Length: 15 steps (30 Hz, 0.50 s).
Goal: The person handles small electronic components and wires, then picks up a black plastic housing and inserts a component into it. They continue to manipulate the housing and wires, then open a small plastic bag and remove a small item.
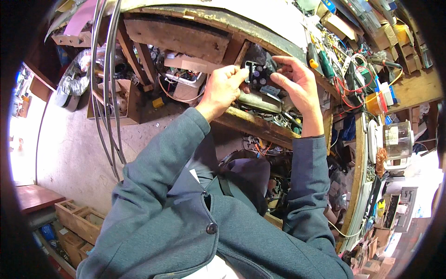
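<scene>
At one o'clock from mid-view, we have a small dark circuit board with round components and a pale metallic edge (260, 74). Our bare left hand (226, 89), at twelve o'clock, pinches its nine o'clock edge, thumb and fingers closed. Our bare right hand (299, 83), at two o'clock, stands half open beside it; we cannot tell whether it touches. The components are already exposed; we judge the handling unfinished, though what remains isn't visible. A green-handled tool (327, 68) lies unused at two o'clock.
</scene>
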### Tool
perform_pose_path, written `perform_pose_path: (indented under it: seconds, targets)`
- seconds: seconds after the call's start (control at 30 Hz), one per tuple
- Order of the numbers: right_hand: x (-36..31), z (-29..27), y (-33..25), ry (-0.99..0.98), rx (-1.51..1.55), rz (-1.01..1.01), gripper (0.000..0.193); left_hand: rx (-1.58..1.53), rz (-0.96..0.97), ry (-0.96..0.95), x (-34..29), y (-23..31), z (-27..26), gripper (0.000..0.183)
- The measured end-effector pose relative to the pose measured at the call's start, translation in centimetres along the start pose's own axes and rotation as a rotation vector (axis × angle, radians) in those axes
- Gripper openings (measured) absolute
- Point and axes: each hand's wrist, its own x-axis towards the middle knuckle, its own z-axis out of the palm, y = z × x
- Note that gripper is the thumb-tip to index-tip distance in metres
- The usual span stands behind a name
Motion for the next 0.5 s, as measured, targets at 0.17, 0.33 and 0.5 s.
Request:
perform_pose_path:
  seconds: [0.17,0.33,0.5]
  targets:
    - [0.8,-0.2,-0.9,0.143,0.235,-0.011,0.042,0.026,0.01,0.006,0.1,-0.2,-0.2,0.025]
    - [2.2,-2.1,-0.7,0.225,-0.175,-0.017,0.044,0.028,0.023,0.0,0.1,-0.1,-0.1,0.025]
    - [4.1,-3.3,-0.9,0.211,-0.473,-0.019,0.041,0.018,0.009,0.005,0.2,-0.3,-0.2,0.023]
